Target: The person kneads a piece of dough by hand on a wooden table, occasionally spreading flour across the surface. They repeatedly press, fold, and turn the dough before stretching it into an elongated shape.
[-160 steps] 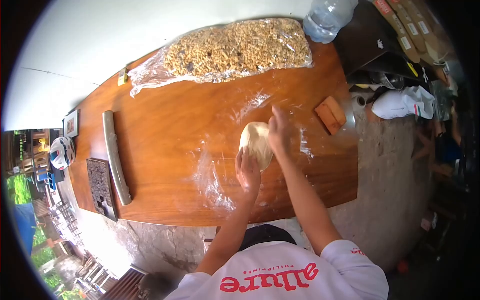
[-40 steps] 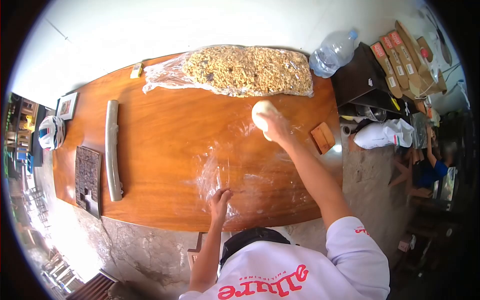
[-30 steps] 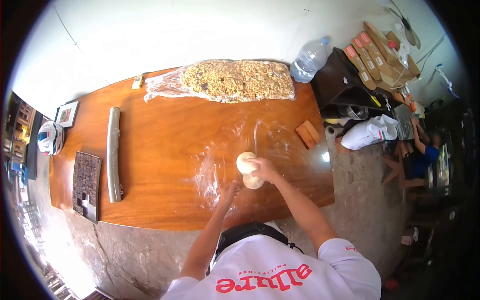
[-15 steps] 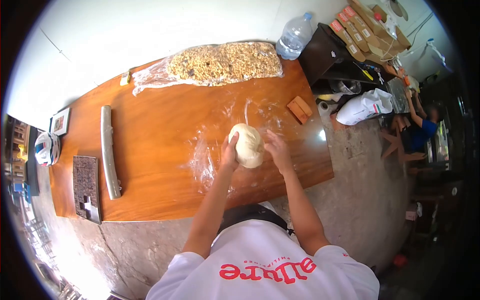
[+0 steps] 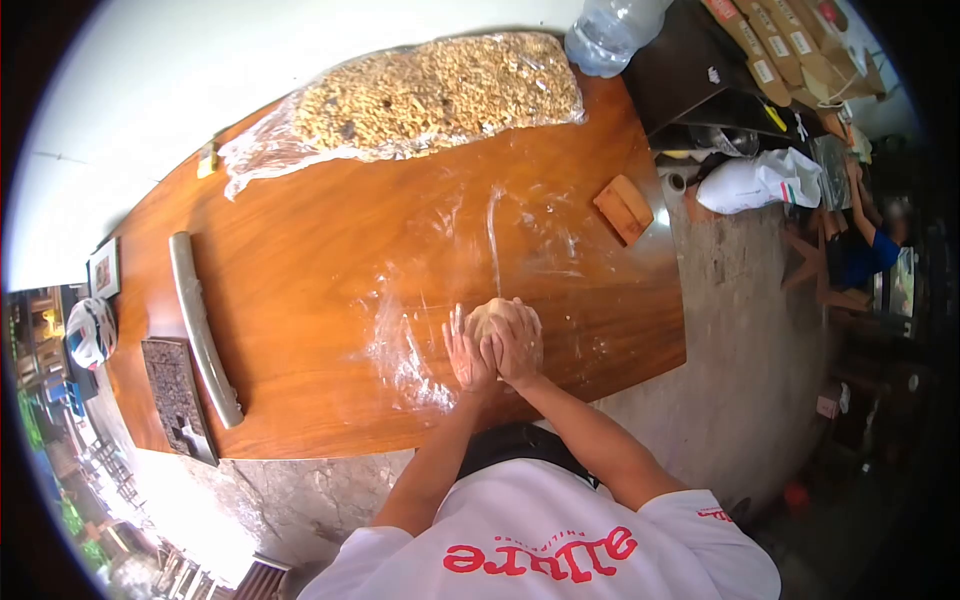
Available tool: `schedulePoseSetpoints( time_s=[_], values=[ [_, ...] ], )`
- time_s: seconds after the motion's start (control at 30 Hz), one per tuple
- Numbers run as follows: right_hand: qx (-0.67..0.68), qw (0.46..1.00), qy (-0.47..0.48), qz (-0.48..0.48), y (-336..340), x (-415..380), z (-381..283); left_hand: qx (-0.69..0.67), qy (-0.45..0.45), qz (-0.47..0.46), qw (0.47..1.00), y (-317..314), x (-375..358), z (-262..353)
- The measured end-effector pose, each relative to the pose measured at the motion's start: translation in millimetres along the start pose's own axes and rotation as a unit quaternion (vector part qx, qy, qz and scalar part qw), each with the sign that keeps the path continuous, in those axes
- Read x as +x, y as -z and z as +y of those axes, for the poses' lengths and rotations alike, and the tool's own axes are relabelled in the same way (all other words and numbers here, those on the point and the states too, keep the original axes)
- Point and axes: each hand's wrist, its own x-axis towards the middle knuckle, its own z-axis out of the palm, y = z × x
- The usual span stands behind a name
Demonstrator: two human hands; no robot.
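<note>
A ball of pale dough (image 5: 490, 309) lies on the wooden table near its front edge, mostly hidden under my hands. My left hand (image 5: 470, 352) presses against its left side, fingers pointing up and away from me. Over the top and right side lies my right hand (image 5: 517, 343), its fingers curved round the dough. The two hands meet at the thumbs. White flour smears (image 5: 400, 350) mark the wood to the left of them.
A clear bag of brown crumbly pieces (image 5: 440, 95) lies along the table's back, with a water bottle (image 5: 612, 35) beside it. A wooden block (image 5: 624, 210) sits at right. A long grey tube (image 5: 203, 330) and a dark carved panel (image 5: 178, 395) lie at left. Another person (image 5: 870, 255) is far right.
The dough has come down from between my raised hands onto the table, nearer to me. My right hand has moved in from the side and now lies on it. The view has shifted.
</note>
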Motion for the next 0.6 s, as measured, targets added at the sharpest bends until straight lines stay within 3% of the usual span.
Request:
schedulePoseSetpoints(
  time_s=[0.07, 0.17, 0.3, 0.37, 0.43, 0.5, 0.53, 0.57, 0.6],
  values=[
    [-0.038, 0.999, -0.013, -0.033, -4.8, 12.6, 8.3, 0.102, -0.034, 0.001, 0.994, -0.3, 12.8, -2.0],
    [-0.072, 0.991, -0.037, -0.109, -15.0, 47.7, 22.0, 0.171, 0.001, -0.032, 0.985, -4.8, 53.7, -1.8],
    [-0.088, 0.99, -0.059, -0.089, -28.8, 110.4, 30.1, 0.216, 0.021, -0.033, 0.976, -14.2, 108.2, -5.2],
    [-0.09, 0.993, -0.051, -0.056, -34.1, 134.1, 37.1, 0.135, 0.06, 0.005, 0.989, -16.0, 127.9, -4.3],
    [-0.002, 1.0, -0.013, -0.011, -34.5, 151.3, 40.6, 0.085, 0.079, 0.017, 0.993, -11.6, 132.0, -2.9],
    [0.03, 0.999, -0.018, -0.025, -23.8, 163.1, 49.1, -0.101, 0.078, -0.079, 0.989, -6.3, 117.1, -11.8],
    [0.271, 0.958, -0.087, 0.022, -20.7, 163.8, 65.8, -0.133, 0.068, -0.073, 0.986, -2.2, 102.3, -4.7],
    [0.495, 0.853, -0.152, 0.061, -14.0, 158.9, 78.9, -0.132, 0.066, -0.072, 0.986, -1.1, 86.7, 2.8],
    [0.496, 0.852, -0.154, 0.059, -0.8, 149.2, 89.3, -0.125, 0.101, -0.046, 0.986, -0.8, 67.3, 11.9]
  ],
)
